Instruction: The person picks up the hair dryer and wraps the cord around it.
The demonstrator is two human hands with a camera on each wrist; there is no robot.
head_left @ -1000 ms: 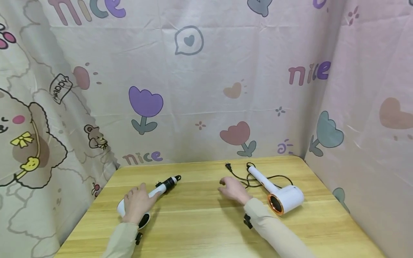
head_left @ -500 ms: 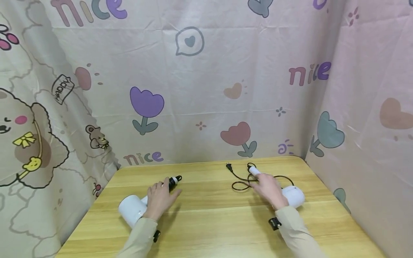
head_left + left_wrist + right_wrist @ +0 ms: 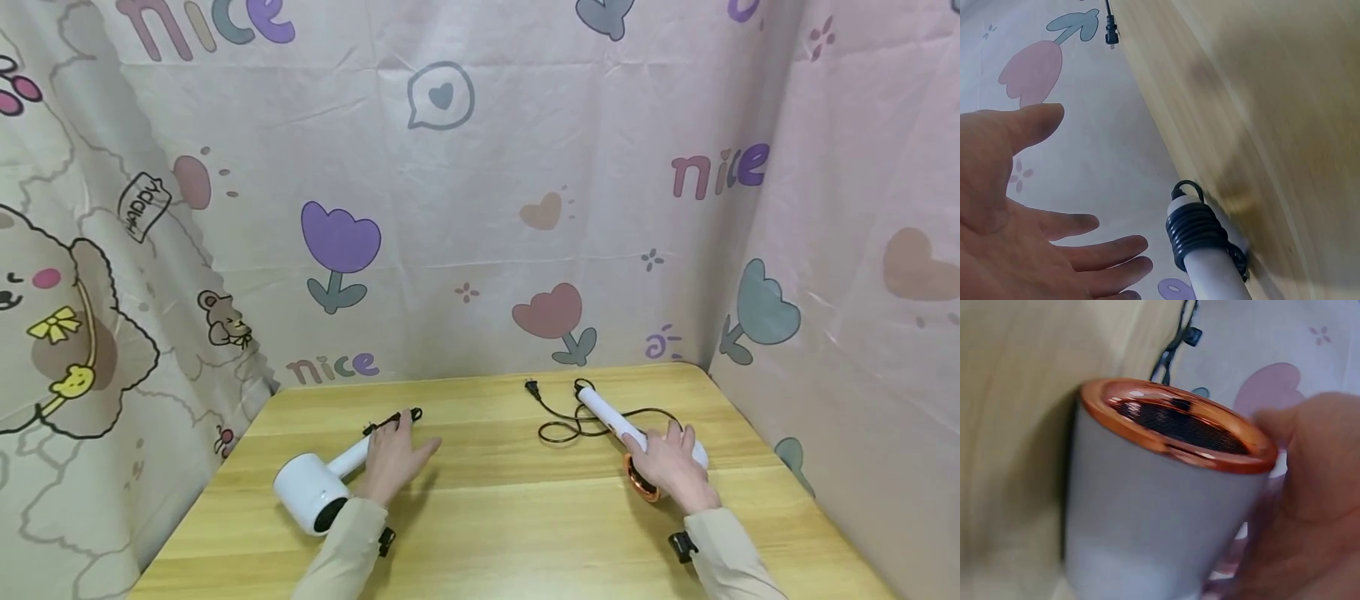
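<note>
On the left of the table lies a white hair dryer [image 3: 303,487], its handle angled toward the back. Black cord [image 3: 1194,228] is wound round the end of that handle. My left hand [image 3: 393,458] is beside the handle, fingers extended and thumb spread, holding nothing. A second white hair dryer [image 3: 606,412] with a copper-coloured rim [image 3: 1247,440] lies at the right. My right hand [image 3: 672,467] is over its barrel, which it partly hides in the head view. In the right wrist view the thumb overlaps the rim's edge.
The right dryer's loose black cord [image 3: 558,436] loops on the wooden table [image 3: 487,533], its plug [image 3: 532,387] near the back edge. A patterned curtain [image 3: 450,208] hangs behind the table and along both sides.
My left hand has moved right from above the left dryer to beside its handle end. My right hand has gone right, over the handle and onto the right dryer's barrel. Both dryers stay put.
</note>
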